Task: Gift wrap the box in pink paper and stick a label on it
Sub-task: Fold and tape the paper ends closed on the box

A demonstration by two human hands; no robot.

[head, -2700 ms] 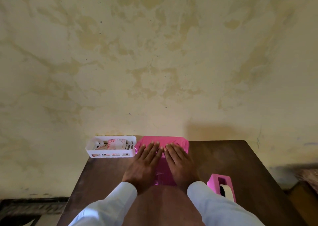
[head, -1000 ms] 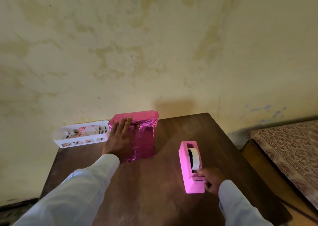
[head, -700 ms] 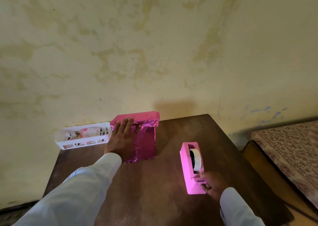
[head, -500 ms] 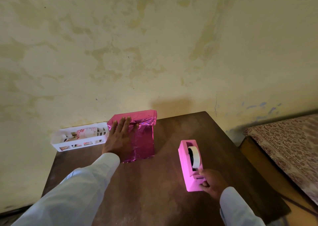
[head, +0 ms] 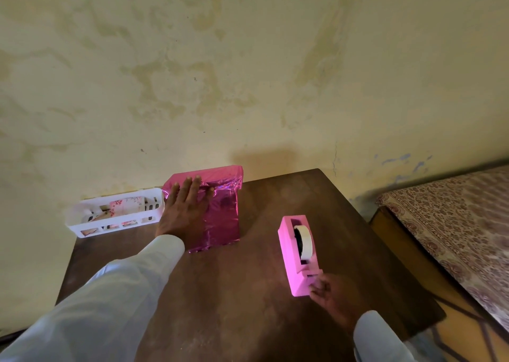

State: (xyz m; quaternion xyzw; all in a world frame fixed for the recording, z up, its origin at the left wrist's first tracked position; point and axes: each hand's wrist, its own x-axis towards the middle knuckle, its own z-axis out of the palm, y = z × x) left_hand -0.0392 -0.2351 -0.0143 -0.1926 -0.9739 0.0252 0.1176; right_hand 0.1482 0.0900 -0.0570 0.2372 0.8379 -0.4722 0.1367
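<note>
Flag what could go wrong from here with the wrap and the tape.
Only the left hand, pressing flat, holds the paper closed on the pink-wrapped box; easing off could let it spring open. The right hand works at the cutter end of the tape dispenser, so a pull may drag it across the table instead of tearing tape.

We've got our left hand [head: 184,210] flat on the box [head: 220,213], fingers straight, pressing the shiny pink paper down near the back edge of the table [head: 234,293]. Our right hand [head: 333,298] is at the near end of the pink dispenser [head: 292,254], too blurry to tell if it's pinching anything. There's a white basket [head: 82,224] just left of the box and a bed [head: 454,218] off right.
</note>
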